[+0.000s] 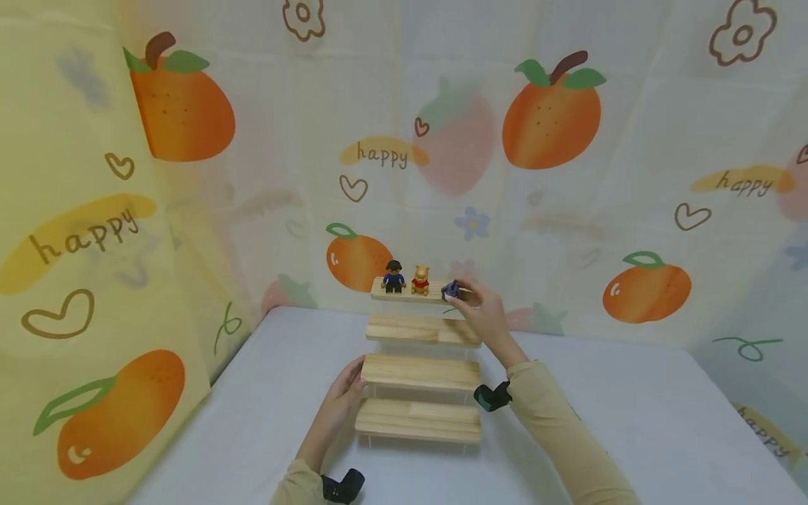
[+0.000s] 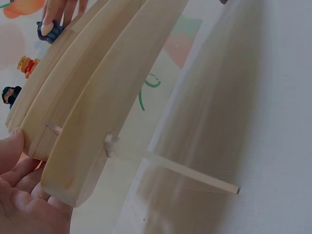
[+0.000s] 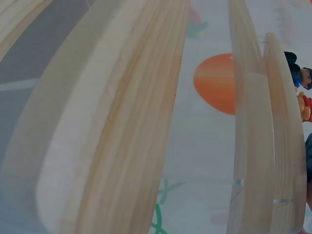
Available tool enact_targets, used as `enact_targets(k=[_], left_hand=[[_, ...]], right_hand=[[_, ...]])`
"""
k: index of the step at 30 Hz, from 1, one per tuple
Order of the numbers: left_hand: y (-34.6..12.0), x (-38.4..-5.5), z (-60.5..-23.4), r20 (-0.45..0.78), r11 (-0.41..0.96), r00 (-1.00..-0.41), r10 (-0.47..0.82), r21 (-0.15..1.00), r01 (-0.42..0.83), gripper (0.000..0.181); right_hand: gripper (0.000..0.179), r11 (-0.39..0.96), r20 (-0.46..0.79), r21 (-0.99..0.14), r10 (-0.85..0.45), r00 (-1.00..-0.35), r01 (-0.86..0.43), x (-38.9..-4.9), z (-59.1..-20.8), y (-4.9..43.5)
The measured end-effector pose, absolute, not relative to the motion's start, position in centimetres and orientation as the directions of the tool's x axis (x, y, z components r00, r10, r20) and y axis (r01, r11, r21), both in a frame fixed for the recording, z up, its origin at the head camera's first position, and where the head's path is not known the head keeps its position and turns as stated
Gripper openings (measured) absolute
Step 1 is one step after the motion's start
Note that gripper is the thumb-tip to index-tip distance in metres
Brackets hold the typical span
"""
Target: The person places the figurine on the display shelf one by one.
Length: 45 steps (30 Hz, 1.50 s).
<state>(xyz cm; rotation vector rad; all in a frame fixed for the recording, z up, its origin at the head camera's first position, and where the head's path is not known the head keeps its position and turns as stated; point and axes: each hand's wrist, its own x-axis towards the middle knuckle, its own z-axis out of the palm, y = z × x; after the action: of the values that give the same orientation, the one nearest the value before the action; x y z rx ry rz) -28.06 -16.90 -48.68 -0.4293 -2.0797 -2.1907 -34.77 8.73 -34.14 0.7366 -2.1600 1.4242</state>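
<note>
A tiered wooden display shelf (image 1: 421, 372) stands in the middle of the white table. My right hand (image 1: 487, 314) pinches a small dark blue toy figure (image 1: 450, 290) at the right end of the top plank; whether the figure touches the wood I cannot tell. To its left on that plank are a yellow bear figure in a red shirt (image 1: 420, 280) and a black-haired toy figure in blue (image 1: 394, 278). My left hand (image 1: 344, 389) grips the left end of a middle plank, thumb (image 2: 10, 150) on its edge and fingers curled below, as the left wrist view shows.
Thin clear legs (image 2: 195, 174) hold up the planks. Behind stands a fabric backdrop (image 1: 404, 84) printed with oranges and hearts, and a yellowish side sheet (image 1: 63, 154) hangs at the left. The white tabletop (image 1: 593, 407) extends on both sides of the shelf.
</note>
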Motion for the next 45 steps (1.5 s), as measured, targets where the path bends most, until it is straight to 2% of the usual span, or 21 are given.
enact_targets(k=[8, 13, 17, 24, 29, 33, 45], left_hand=[[-17.1, -28.0, -48.5, 0.27, -0.04, -0.956, 0.113, 0.963, 0.267, 0.053], [-17.0, -28.2, -48.5, 0.301, -0.045, -0.946, 0.118, 0.954, 0.298, 0.052], [-16.8, -28.2, -48.7, 0.3, -0.046, -0.945, 0.13, 0.954, 0.296, 0.051], [-16.6, -28.0, -48.9, 0.288, -0.04, -0.949, 0.129, 0.958, 0.285, 0.054], [-16.6, -28.0, -48.7, 0.275, -0.045, -0.953, 0.125, 0.961, 0.272, 0.054], [-16.7, -28.0, -48.9, 0.275, -0.051, -0.954, 0.119, 0.961, 0.271, 0.054], [-16.8, -27.8, -48.8, 0.263, -0.035, -0.959, 0.107, 0.965, 0.261, 0.055]], right_hand=[[0.038, 0.351, 0.605, -0.7, -0.171, -0.778, -0.622, -36.8, -35.7, 8.8], [0.038, 0.303, 0.626, -0.699, -0.178, -0.759, -0.648, -37.5, -35.7, 8.8], [0.039, 0.272, 0.616, -0.714, -0.193, -0.764, -0.645, -37.5, -35.5, 8.8], [0.035, 0.296, 0.579, -0.735, -0.195, -0.792, -0.61, -35.5, -34.0, 8.3], [0.038, 0.297, 0.556, -0.751, -0.197, -0.807, -0.59, -37.0, -35.1, 8.6], [0.04, 0.247, 0.54, -0.781, -0.194, -0.819, -0.574, -37.9, -36.0, 8.6], [0.039, 0.264, 0.52, -0.793, -0.175, -0.836, -0.549, -38.0, -36.1, 8.3]])
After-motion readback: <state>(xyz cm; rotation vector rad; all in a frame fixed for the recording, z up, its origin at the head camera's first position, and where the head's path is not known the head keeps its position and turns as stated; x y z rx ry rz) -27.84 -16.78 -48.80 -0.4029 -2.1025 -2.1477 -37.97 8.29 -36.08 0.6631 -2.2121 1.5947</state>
